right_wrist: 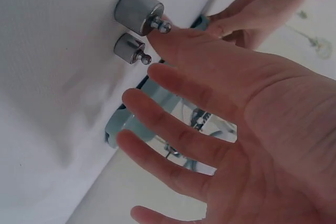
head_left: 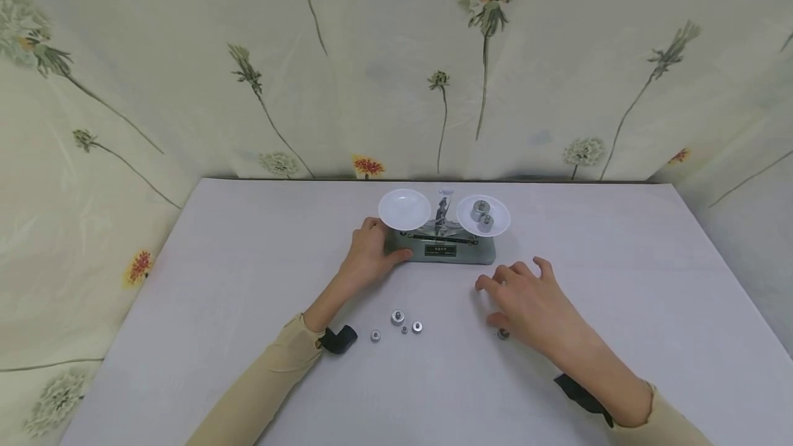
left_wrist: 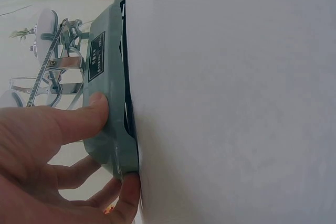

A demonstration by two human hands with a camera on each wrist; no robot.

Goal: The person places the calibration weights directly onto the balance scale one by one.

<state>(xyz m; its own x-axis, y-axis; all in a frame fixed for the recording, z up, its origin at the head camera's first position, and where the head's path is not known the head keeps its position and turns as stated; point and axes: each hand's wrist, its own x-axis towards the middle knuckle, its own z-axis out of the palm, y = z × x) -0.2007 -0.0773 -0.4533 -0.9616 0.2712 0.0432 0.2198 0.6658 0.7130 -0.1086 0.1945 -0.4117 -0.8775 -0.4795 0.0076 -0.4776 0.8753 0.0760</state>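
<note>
A balance scale (head_left: 441,250) with a grey-green base and two white pans stands near the table's far edge. My left hand (head_left: 369,253) grips the left end of its base, thumb on the front face and fingers behind, as the left wrist view shows on the base (left_wrist: 107,129). Two metal weights (head_left: 480,210) sit in the right pan. My right hand (head_left: 526,301) hovers in front of the scale with its fingers spread, holding nothing. In the right wrist view, a larger knobbed weight (right_wrist: 137,11) and a smaller one (right_wrist: 128,48) stand by the thumb and index fingertips.
Several small weights (head_left: 398,317) stand on the white table (head_left: 217,281) between my forearms. The left pan (head_left: 405,209) holds nothing. Behind the table hangs a flower-patterned cloth (head_left: 384,88).
</note>
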